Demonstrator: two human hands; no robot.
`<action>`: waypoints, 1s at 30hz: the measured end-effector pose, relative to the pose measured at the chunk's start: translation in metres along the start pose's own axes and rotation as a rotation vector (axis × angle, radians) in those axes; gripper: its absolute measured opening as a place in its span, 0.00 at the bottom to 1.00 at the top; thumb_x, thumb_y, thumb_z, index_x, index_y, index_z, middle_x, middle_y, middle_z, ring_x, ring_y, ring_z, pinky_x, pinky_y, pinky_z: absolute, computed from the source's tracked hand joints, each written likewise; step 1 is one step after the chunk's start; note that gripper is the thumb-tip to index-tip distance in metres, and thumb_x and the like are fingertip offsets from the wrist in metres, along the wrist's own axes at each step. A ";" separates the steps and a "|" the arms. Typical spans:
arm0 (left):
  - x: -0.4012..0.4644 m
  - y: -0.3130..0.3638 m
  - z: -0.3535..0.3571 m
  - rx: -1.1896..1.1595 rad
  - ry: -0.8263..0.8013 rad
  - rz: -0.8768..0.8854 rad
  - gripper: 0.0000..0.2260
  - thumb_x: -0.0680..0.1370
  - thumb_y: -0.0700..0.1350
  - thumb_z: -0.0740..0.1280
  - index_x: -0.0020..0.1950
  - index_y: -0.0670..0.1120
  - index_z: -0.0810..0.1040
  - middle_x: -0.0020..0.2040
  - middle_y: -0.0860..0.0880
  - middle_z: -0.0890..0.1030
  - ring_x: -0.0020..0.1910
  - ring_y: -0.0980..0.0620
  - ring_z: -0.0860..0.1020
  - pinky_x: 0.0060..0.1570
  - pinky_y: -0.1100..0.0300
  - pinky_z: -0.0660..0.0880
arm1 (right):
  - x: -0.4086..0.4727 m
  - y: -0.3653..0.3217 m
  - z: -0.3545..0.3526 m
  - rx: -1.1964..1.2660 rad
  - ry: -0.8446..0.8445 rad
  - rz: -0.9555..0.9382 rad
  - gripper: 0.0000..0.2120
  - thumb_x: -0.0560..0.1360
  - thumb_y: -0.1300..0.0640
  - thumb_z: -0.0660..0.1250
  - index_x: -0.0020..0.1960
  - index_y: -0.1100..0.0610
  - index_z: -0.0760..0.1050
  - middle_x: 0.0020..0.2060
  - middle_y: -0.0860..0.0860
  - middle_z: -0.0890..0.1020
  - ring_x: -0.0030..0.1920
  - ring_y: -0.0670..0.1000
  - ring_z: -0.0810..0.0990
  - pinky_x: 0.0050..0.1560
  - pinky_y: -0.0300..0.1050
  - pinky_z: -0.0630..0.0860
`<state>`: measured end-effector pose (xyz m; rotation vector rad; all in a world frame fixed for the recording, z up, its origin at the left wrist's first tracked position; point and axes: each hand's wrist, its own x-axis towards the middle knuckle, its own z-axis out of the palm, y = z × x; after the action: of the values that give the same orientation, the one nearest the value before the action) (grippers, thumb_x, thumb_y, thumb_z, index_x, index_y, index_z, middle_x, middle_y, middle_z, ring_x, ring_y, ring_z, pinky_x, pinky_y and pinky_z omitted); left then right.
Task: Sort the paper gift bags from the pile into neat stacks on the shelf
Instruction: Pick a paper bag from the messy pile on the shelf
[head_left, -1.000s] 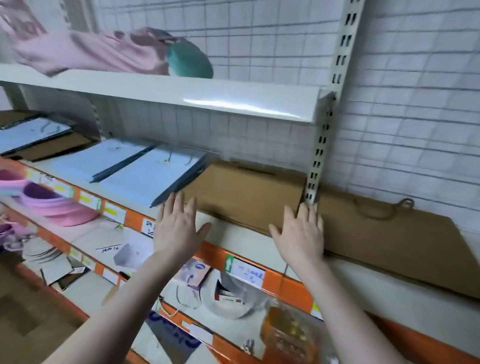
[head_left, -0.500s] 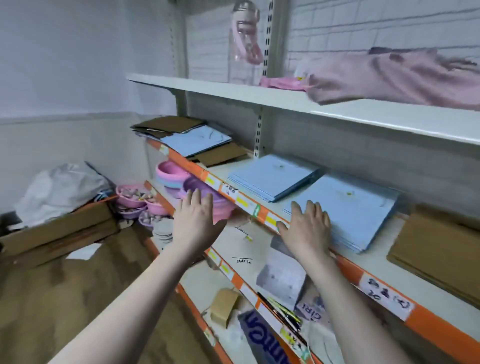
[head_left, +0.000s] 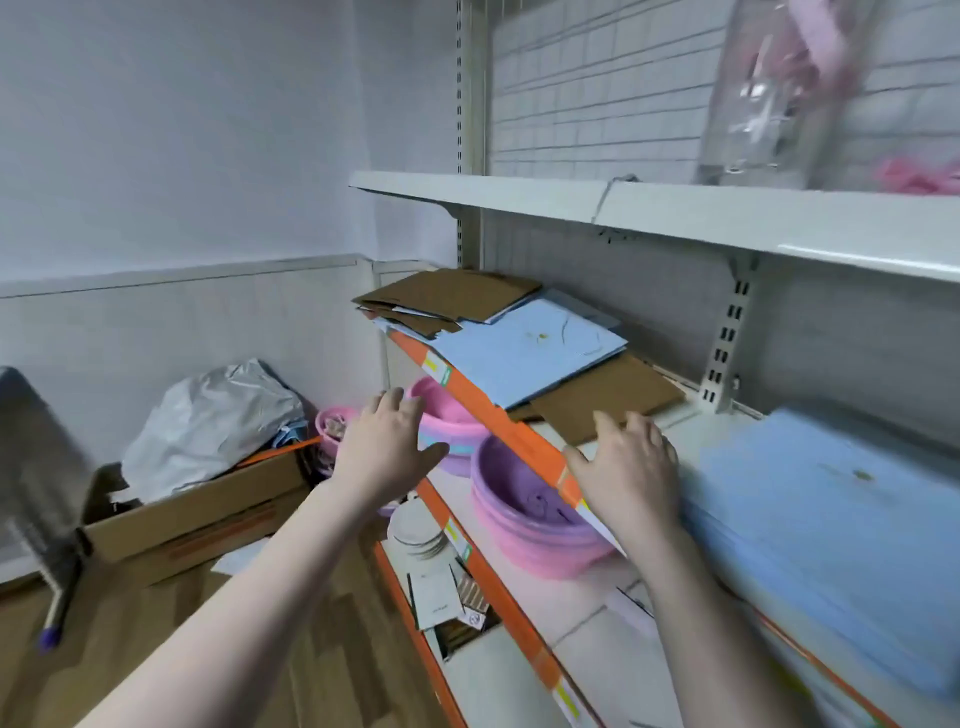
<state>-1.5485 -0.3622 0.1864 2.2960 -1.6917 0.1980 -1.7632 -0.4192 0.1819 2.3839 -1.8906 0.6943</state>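
A messy pile of flat paper gift bags lies at the shelf's (head_left: 519, 441) left end: brown bags (head_left: 452, 296) on top, light blue bags (head_left: 524, 353) under them, another brown bag (head_left: 602, 397) sticking out to the right. A neat stack of light blue bags (head_left: 831, 530) sits on the same shelf at the right. My left hand (head_left: 387, 447) hovers open in front of the shelf edge, holding nothing. My right hand (head_left: 631, 467) is open over the shelf's front edge, between the pile and the blue stack, holding nothing.
Pink and purple plastic basins (head_left: 524, 509) stand on the lower shelf, with plates and small packets (head_left: 441, 597) beside them. A cardboard box (head_left: 197, 509) with a grey plastic bag sits on the wooden floor at left. An upper white shelf (head_left: 675, 213) overhangs the work area.
The view has swung left along the shelf, from the brown stacks past the blue stacks to the mixed pile. Both hands moved left with it, staying open and holding nothing.
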 end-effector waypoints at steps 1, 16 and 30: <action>0.023 -0.009 0.000 -0.016 -0.021 0.002 0.26 0.77 0.56 0.64 0.71 0.45 0.67 0.69 0.43 0.68 0.67 0.44 0.66 0.65 0.52 0.64 | 0.020 -0.011 0.007 0.008 -0.006 0.003 0.21 0.75 0.44 0.62 0.64 0.54 0.71 0.60 0.58 0.73 0.63 0.58 0.69 0.62 0.51 0.64; 0.348 -0.152 0.048 -0.203 -0.027 0.154 0.17 0.76 0.55 0.64 0.59 0.47 0.78 0.57 0.43 0.80 0.57 0.42 0.76 0.53 0.52 0.74 | 0.230 -0.174 0.133 -0.070 0.040 0.116 0.20 0.77 0.46 0.60 0.64 0.56 0.71 0.57 0.58 0.74 0.60 0.59 0.71 0.58 0.50 0.67; 0.529 -0.183 0.095 -0.109 -0.302 0.403 0.27 0.73 0.69 0.56 0.60 0.54 0.79 0.61 0.41 0.77 0.61 0.40 0.72 0.61 0.48 0.70 | 0.321 -0.221 0.178 -0.284 0.082 0.415 0.22 0.79 0.42 0.55 0.63 0.55 0.74 0.58 0.58 0.74 0.59 0.59 0.70 0.57 0.51 0.67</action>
<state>-1.2193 -0.8232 0.2149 1.9609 -2.2445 -0.1679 -1.4454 -0.7068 0.1907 1.7904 -2.2924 0.4841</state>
